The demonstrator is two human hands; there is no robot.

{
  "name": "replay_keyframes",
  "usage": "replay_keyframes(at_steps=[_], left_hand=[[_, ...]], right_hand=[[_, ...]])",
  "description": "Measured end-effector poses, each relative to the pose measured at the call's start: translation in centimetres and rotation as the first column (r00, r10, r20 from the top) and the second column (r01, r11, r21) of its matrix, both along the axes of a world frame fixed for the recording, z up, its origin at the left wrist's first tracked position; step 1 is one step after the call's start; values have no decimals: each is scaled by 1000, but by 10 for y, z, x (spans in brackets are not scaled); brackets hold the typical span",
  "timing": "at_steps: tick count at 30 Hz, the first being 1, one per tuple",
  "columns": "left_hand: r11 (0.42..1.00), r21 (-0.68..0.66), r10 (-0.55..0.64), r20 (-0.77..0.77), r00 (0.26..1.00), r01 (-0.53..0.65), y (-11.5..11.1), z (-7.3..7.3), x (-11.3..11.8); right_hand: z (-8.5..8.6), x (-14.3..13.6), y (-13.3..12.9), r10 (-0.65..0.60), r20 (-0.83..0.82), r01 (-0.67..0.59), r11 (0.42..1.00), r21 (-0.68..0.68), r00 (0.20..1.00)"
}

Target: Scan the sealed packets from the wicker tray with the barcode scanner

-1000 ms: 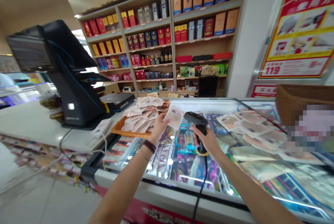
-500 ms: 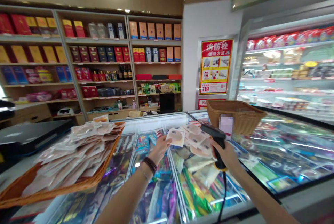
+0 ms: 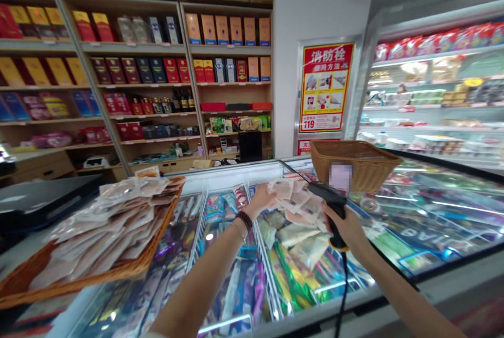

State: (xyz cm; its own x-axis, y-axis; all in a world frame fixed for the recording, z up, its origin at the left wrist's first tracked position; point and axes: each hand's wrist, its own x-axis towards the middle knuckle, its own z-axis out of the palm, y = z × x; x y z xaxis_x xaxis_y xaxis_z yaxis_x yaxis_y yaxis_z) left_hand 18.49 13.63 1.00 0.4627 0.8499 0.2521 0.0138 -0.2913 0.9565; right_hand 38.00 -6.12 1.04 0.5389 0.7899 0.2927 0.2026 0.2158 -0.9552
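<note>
My right hand is wrapped round the grip of a black barcode scanner, with its cord hanging down. My left hand, a beaded bracelet on its wrist, pinches the edge of a flat clear packet with pale contents. That packet is over a loose pile of similar packets on top of the freezer, just left of the scanner. To the left, an orange wicker tray holds a heap of the same flat packets.
Beneath my hands is a glass-topped chest freezer with wire baskets of colourful ice-cream packs. A brown wicker basket stands at the right. A dark flat device sits at far left. Shelves of boxes line the back.
My left hand has moved right and slightly up with the packet, onto the pile. The scanner has shifted slightly right. The view has tilted down a little.
</note>
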Motion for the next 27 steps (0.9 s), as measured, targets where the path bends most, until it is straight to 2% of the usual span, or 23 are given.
replay_keyframes(at_steps=[2, 5, 7, 11, 13, 15, 18, 20, 22, 24, 27], left_hand=[[986, 53, 163, -112, 980, -158, 5, -1, -24], [960, 134, 265, -151, 952, -245, 9, 2, -74], [932, 199, 335, -145, 931, -304, 7, 7, -114], [822, 382, 513, -175, 840, -422, -7, 25, -199], [741, 496, 607, -207, 768, -453, -17, 35, -241], [653, 588, 707, -247, 663, -477, -29, 43, -280], [538, 683, 834, -343, 433, -494, -49, 46, -329], [511, 730, 860, -420, 291, -454, -60, 42, -352], [530, 759, 847, -497, 189, -377, -68, 36, -367], [560, 771, 825, -552, 120, -302, -71, 31, -374], [597, 765, 798, -598, 81, -242, -70, 28, -373]], right_hand=[[2, -13, 9, 23, -10, -23, 1000, 0, 1000], [7, -40, 27, 69, -5, -69, 998, 14, 998], [12, -63, 40, 150, -4, -150, 988, 32, 989], [21, -118, 64, 301, -10, -300, 951, 76, 953], [24, -148, 74, 371, -18, -367, 925, 99, 929], [24, -178, 81, 444, -29, -438, 891, 123, 896], [19, -222, 86, 520, -41, -511, 850, 130, 853], [14, -247, 85, 569, -49, -561, 819, 122, 821], [7, -267, 83, 611, -49, -604, 790, 107, 790], [0, -281, 80, 638, -23, -635, 769, 78, 770], [-8, -289, 78, 659, 20, -659, 751, 44, 752]])
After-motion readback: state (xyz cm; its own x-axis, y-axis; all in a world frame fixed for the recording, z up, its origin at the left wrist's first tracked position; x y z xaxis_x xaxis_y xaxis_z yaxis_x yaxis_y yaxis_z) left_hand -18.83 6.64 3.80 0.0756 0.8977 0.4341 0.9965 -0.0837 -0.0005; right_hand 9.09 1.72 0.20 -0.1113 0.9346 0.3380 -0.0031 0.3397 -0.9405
